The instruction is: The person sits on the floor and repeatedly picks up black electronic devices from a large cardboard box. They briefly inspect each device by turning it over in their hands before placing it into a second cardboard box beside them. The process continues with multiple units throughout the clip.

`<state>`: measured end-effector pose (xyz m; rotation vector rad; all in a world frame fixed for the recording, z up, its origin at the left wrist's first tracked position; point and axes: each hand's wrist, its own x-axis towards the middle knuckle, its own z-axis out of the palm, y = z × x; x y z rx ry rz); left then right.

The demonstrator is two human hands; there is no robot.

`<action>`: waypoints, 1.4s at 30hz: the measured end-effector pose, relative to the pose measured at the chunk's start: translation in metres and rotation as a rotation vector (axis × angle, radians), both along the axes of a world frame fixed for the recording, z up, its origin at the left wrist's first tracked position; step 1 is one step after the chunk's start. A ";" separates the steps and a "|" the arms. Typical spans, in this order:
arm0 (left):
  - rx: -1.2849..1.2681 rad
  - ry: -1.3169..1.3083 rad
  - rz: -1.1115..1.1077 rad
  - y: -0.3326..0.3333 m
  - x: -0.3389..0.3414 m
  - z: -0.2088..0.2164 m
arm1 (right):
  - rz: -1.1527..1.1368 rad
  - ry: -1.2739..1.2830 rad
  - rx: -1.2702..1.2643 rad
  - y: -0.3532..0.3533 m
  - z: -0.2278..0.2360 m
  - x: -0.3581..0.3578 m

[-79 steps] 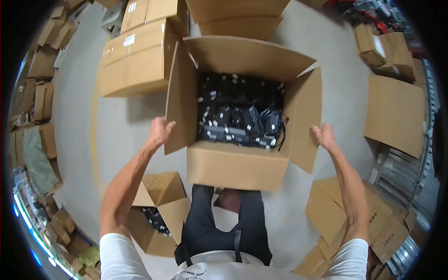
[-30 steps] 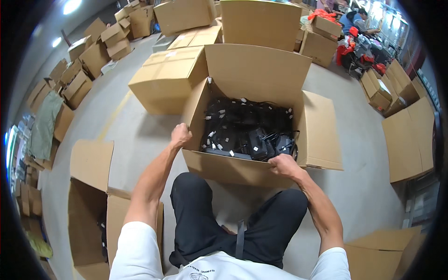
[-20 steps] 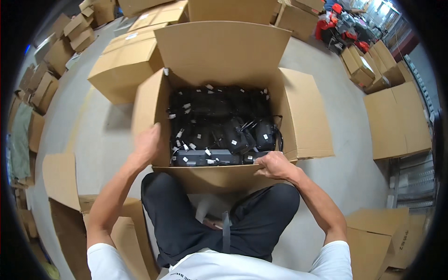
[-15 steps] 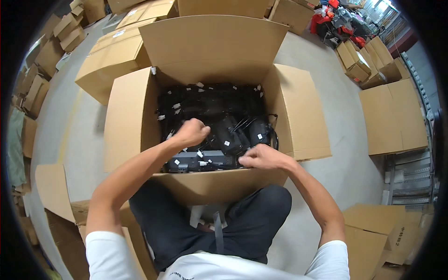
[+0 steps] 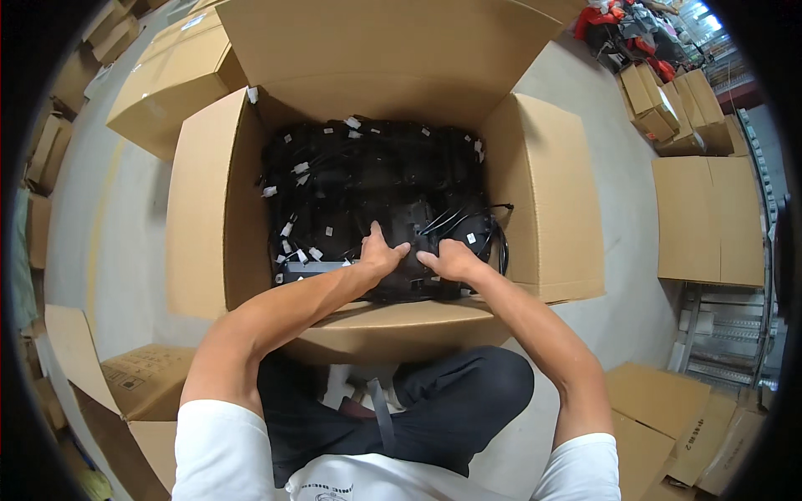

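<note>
A large open cardboard box holds tightly packed black plastic parts with cables and small white connectors. My left hand rests on a dark part near the box's front, forefinger and thumb spread apart. Close to its right, my right hand lies on the same dark surface, thumb pointing left and apart from the partly bent fingers. Loose black cables curl at the right inner wall. A grey strip shows by the left forearm. The undersides of both hands are hidden.
Raised flaps surround the box, with a tall back flap and a right flap. Closed cartons stand behind left. An open carton is near my left arm, and more cartons stand at right.
My hands have come closer together and settled on the parts. A dark part now lies across the front, covering much of the grey strip. The view has shifted closer to the box.
</note>
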<state>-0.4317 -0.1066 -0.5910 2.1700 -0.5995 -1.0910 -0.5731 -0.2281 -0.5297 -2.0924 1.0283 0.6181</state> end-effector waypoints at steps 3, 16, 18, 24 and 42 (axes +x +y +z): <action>0.026 -0.089 0.008 -0.008 -0.017 0.016 | -0.114 -0.076 0.022 -0.007 -0.022 -0.008; -0.067 0.030 -0.108 -0.020 -0.030 0.005 | -0.385 -0.069 0.121 -0.014 -0.041 -0.005; -0.140 0.009 -0.078 -0.018 -0.019 -0.005 | -0.569 -0.146 0.374 -0.015 -0.036 0.003; -0.087 -0.076 -0.158 -0.015 -0.004 0.008 | -0.700 -0.221 0.699 -0.015 -0.024 -0.009; -0.057 -0.349 -0.307 -0.023 0.057 -0.015 | -0.794 -0.189 0.575 -0.025 -0.029 -0.014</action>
